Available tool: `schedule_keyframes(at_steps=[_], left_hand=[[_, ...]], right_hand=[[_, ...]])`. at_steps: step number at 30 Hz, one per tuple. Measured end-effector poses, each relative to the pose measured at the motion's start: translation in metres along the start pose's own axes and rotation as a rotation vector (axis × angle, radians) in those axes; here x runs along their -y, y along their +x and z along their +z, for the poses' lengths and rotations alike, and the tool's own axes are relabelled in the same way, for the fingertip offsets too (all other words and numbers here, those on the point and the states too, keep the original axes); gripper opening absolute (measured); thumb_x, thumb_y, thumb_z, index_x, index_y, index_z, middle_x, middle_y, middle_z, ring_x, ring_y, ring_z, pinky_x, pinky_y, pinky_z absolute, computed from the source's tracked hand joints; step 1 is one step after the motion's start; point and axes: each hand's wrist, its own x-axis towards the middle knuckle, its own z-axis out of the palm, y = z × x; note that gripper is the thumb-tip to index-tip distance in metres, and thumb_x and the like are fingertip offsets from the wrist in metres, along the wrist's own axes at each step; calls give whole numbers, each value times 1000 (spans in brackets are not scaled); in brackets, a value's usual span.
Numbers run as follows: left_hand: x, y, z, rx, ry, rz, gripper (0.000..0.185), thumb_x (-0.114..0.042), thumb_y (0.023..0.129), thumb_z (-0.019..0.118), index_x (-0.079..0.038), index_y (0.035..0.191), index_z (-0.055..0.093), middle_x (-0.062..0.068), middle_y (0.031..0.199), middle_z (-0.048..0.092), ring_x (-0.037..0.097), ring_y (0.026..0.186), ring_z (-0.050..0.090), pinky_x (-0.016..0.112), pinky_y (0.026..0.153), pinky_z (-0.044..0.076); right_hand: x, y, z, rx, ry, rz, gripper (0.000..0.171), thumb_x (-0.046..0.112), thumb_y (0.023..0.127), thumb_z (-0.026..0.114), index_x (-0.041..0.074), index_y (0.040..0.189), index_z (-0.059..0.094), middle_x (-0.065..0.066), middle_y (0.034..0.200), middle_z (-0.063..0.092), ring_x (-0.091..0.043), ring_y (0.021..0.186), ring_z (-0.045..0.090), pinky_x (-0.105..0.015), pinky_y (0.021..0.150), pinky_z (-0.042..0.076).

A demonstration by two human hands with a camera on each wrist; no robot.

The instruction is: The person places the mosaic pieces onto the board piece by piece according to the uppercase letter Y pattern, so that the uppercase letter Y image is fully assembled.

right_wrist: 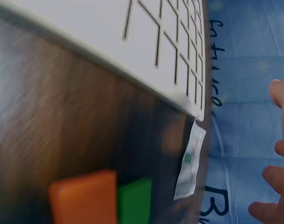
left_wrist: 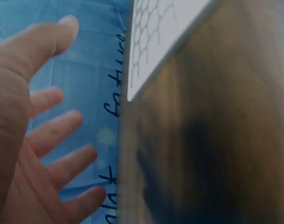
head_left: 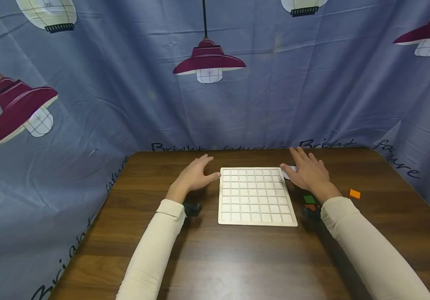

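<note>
Both hands, left hand point(head_left: 194, 177) and right hand point(head_left: 308, 173), hover spread beside the thin, stiff-looking white wooden grid board point(head_left: 255, 196); it is probably light and best gripped at its side edges.

You face a dark wooden table point(head_left: 237, 258) enclosed on three sides by a creased blue curtain point(head_left: 125, 104) printed with maroon pendant lamps point(head_left: 208, 62), pale lanterns point(head_left: 48, 14) and black script lettering.

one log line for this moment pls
left hand: open, at grid board left edge | right hand: open, over small card | green block, orange block beside board
</note>
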Motion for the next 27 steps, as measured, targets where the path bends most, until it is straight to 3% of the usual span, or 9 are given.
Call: schedule_keyframes(at_steps=[5,10,13,17,21,27], left_hand=[[13,-16,9,108,-87,141,76,-55,74,67,-25,138,38,-8,141,42,13,132,37,36,107,35],[16,-34,15,181,-29,243,78,-54,69,72,-20,134,45,-6,137,46,12,130,39,32,108,34],[12,-40,19,212,5,309,77,-54,69,71,-18,133,47,-3,139,45,12,131,38,32,109,33],[7,-43,23,234,56,340,78,-57,70,69,-17,133,47,-2,142,42,13,133,37,31,110,32],[6,-43,26,239,86,348,76,-56,70,69,-16,131,48,-1,143,41,14,133,36,32,110,32],[7,-42,29,234,125,359,75,-58,70,68,-17,130,49,-2,143,40,14,133,37,33,109,33]], right_hand=[[-11,-15,4,31,-16,-3,85,73,84,23,24,148,-4,-14,155,1,-51,135,6,-70,103,-1],[-19,-33,5,70,-66,-51,85,71,84,30,21,149,5,-19,152,14,-52,132,14,-72,100,5],[-25,-45,7,85,-108,-78,83,68,85,35,16,147,18,-21,149,23,-52,130,21,-73,98,10],[-30,-61,10,71,-138,-116,68,54,88,47,10,138,39,-23,139,40,-48,124,36,-72,97,18],[-36,-74,13,56,-129,-145,54,39,88,53,8,132,47,-22,130,50,-46,117,45,-72,96,21],[-51,-90,11,-1,-134,-195,46,37,83,60,9,119,57,-16,119,58,-39,107,55,-73,90,25]])
